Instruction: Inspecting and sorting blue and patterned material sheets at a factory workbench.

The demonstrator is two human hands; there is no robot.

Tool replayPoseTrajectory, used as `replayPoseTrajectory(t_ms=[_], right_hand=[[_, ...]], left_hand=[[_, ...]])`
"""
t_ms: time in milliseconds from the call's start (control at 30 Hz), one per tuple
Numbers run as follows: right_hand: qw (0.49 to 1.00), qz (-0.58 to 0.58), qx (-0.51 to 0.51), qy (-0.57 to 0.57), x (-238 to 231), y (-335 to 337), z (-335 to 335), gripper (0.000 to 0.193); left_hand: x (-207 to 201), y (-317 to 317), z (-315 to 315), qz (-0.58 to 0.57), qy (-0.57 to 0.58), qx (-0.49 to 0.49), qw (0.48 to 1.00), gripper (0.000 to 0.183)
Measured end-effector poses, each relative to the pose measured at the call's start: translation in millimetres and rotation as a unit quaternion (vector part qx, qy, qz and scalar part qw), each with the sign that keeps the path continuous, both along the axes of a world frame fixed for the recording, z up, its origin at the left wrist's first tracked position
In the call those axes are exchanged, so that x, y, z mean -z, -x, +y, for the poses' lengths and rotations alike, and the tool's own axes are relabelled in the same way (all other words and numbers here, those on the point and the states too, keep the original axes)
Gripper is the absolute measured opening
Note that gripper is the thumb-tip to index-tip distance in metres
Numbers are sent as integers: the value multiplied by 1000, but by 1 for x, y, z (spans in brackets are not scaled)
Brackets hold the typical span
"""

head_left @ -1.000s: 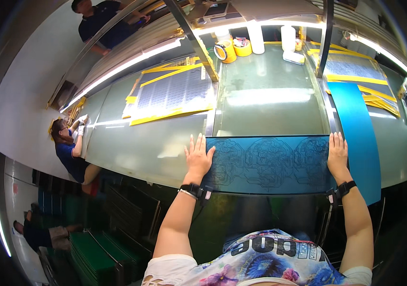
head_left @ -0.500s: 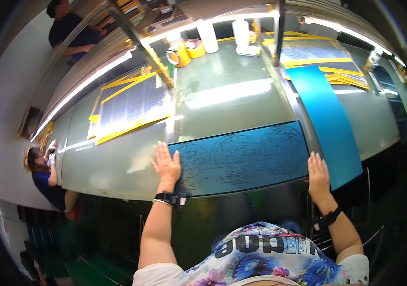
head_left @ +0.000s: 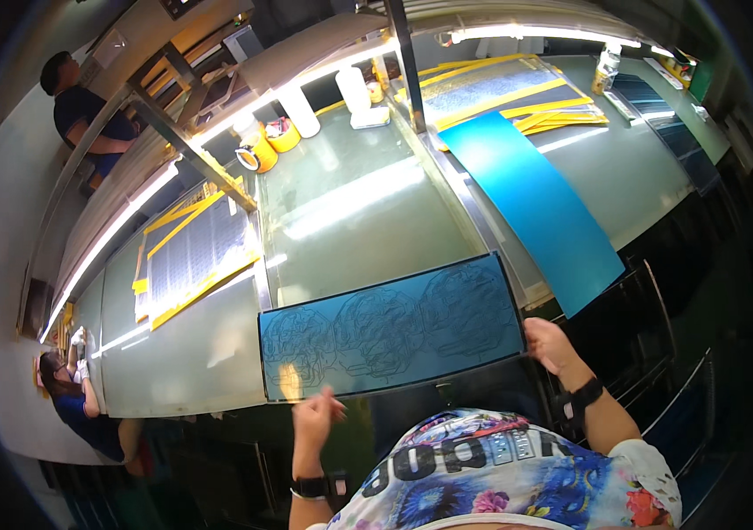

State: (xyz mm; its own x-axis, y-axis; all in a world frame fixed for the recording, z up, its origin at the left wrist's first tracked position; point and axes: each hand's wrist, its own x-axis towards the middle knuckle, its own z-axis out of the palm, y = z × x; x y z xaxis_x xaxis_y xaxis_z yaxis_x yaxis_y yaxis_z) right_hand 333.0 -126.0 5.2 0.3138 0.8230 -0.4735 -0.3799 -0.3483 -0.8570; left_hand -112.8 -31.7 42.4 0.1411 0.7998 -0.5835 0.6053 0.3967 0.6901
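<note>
A long blue sheet (head_left: 394, 327) with dark round line patterns is lifted off the glass table (head_left: 350, 221) and hangs over its near edge. My right hand (head_left: 549, 343) grips the sheet's right end. My left hand (head_left: 316, 415) sits under the sheet's lower left edge, fingers spread, touching or just below it.
A plain blue sheet (head_left: 531, 203) lies on the table's right section. A yellow-taped dark sheet (head_left: 191, 256) lies on the left, another (head_left: 491, 84) at the back. Tape rolls (head_left: 262, 150) and white cylinders (head_left: 354, 88) stand at the back. One person (head_left: 76, 110) stands far left, another (head_left: 67, 397) sits at lower left.
The patterned sheet, pressed flat on the table a second ago, has been pulled toward me and lifted. My right hand now grips its end; my left hand dropped below its edge.
</note>
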Motion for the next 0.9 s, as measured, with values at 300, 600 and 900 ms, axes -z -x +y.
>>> replayPoseTrajectory(t_ms=[300,600,900], right_hand=[[958,145,-234,-83,-34,-9,15,36],[882,216,-23,-418,-147,-55,80,50],[842,186,103,-497,-331,-121,285,26]], left_hand=[[-17,-32,-26,-613,12,-203,763,42],[-144,-154,82,-377,-250,249,857,57],[23,-144,58,270,-353,400,802,99]])
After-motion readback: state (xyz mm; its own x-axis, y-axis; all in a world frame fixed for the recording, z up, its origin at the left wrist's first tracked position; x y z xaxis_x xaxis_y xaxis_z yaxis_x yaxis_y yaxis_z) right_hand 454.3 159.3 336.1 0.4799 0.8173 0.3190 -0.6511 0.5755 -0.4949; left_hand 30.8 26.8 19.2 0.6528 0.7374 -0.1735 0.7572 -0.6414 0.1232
